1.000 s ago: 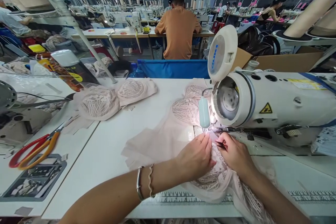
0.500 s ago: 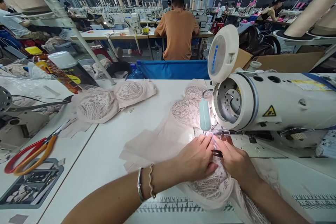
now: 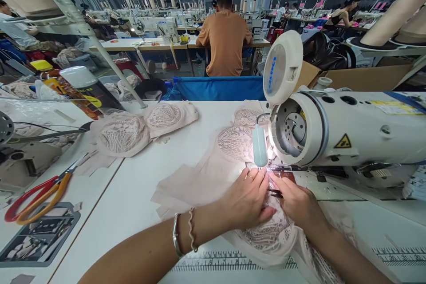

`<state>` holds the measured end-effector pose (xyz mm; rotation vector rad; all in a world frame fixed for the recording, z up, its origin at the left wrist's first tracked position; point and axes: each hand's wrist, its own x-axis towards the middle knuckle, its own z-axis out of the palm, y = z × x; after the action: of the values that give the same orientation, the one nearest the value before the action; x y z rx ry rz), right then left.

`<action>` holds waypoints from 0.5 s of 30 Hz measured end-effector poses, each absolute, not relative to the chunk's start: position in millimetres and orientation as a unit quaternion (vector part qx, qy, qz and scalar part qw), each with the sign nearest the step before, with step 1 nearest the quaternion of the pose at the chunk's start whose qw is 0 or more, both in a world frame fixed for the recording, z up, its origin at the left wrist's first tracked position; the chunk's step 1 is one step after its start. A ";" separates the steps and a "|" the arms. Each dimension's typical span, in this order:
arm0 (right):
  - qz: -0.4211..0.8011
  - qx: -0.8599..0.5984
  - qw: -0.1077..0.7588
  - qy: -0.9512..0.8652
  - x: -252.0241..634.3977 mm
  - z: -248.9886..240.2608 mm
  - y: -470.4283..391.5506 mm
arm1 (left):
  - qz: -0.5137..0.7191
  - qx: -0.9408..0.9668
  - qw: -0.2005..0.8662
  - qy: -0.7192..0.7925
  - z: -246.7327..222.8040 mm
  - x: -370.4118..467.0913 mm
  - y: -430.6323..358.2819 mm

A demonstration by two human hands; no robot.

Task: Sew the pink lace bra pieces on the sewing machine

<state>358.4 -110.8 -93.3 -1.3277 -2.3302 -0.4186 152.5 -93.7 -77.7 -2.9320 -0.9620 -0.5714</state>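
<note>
Pale pink lace bra piece with sheer mesh edging [image 3: 266, 230], lying flat on the white sewing table [image 3: 140, 195] and fed up to the needle area of the white industrial sewing machine [image 3: 333, 128]; placed there so the seam line sits under the lit spot cast by the machine's small lamp [image 3: 259, 145]. Left hand [image 3: 248, 199]: palm down, fingers [image 3: 258, 177] loosely extended and slightly spread, pressing the fabric against the table just left of the needle, gripping nothing. Right hand [image 3: 299, 204]: resting on the lace to the right, fingers curled around a small dark tool, probably tweezers or snips [image 3: 275, 193], though the tool is too small to identify surely; its tip points toward the left hand. The two hands nearly touch, keeping the cloth taut between them. A printed ruler strip [image 3: 229, 259] runs along the table's near edge. Farther left: finished pink lace cups [image 3: 140, 128] and red-and-orange-handled scissors [image 3: 36, 193], set well apart from the work.
</note>
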 end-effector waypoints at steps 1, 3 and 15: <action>-0.149 -0.482 0.209 -0.838 358.5 -93.4 -110.6 | -0.178 -0.934 0.004 -0.308 -77.7 152.4 -93.3; -0.150 -0.485 0.207 -0.836 358.0 -92.7 -109.9 | -0.174 -0.935 0.005 -0.310 -78.5 152.5 -92.5; -0.172 -0.471 0.226 -0.835 353.4 -86.9 -106.1 | -0.155 -0.933 0.009 -0.324 -76.0 153.4 -91.1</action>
<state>353.4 -106.1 -86.9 -1.2998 -2.3023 -0.4751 153.4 -91.1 -76.0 -2.9152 -1.0127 -0.4845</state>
